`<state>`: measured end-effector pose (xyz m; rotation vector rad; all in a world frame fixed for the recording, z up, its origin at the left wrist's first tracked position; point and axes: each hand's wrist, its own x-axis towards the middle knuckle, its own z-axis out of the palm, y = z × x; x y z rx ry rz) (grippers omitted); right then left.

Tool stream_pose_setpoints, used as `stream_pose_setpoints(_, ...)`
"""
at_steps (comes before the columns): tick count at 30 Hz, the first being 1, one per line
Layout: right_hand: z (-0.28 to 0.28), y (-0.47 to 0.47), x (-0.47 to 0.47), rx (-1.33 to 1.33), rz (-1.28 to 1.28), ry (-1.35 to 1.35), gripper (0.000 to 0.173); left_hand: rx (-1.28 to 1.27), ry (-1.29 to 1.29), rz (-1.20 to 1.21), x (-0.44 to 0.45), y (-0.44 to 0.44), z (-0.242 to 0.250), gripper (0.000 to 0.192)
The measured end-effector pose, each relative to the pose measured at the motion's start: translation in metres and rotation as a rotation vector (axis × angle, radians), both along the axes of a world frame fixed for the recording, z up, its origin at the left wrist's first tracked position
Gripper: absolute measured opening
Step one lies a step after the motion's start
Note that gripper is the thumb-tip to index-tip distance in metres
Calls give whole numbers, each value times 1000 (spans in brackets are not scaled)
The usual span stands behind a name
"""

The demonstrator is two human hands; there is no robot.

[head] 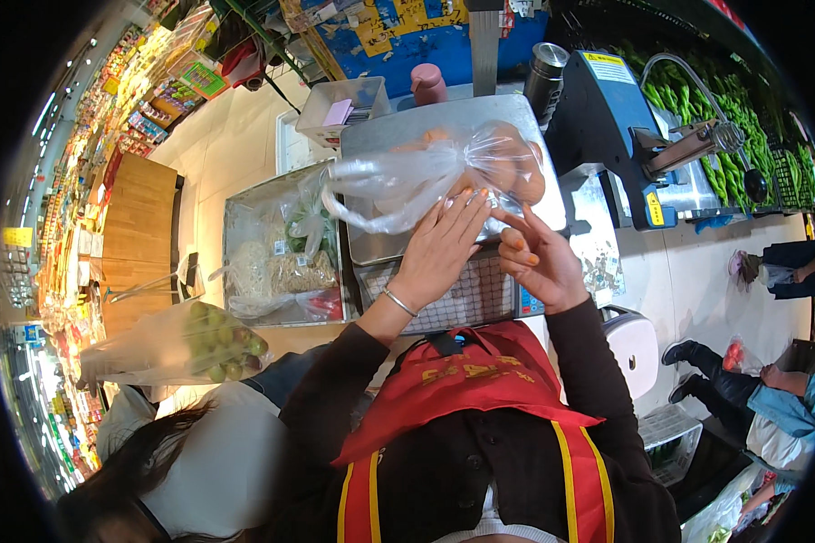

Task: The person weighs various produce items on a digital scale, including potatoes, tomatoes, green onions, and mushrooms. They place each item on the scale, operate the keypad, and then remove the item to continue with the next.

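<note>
A knotted clear plastic bag (496, 159) of round, orange-brown produce lies on the metal pan of a weighing scale (373, 251). My left hand (448, 237) rests flat on the near side of the bag, its fingers extended and close together. At the bag's lower right edge, my right hand (540, 254) has its index finger and thumb extended towards the plastic, with the other fingers curled. Whether the right fingertips pinch the plastic cannot be told. The bag's loose handles trail to the left. Below the pan, the scale's keypad (472, 292) is partly covered by my hands.
Left of the scale stands a bin (227, 271) of bagged vegetables. A bag-sealing device (604, 129), a steel flask (547, 78), a pink jug (428, 85) and a plastic box (312, 122) surround the pan. A person (210, 455) at lower left is near a bag of green fruit (221, 339).
</note>
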<state>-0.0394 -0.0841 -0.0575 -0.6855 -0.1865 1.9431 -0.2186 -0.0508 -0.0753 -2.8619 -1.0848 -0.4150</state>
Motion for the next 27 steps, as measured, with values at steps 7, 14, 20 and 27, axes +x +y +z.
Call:
stream_pose_setpoints(7,19,-48,27,30,80,-239,46,-274,-310,109,-10,4,22,42)
stream_pose_setpoints(14,6,-72,25,40,45,-59,45,-701,-896,279,-7,40,44,42)
stream_pose_setpoints(20,0,-79,21,44,-32,-84,44,-531,-838,220,5,84,52,26)
stream_pose_setpoints(27,-6,-85,22,25,-39,-56,40,-2987,-100,-665,22,111,46,51)
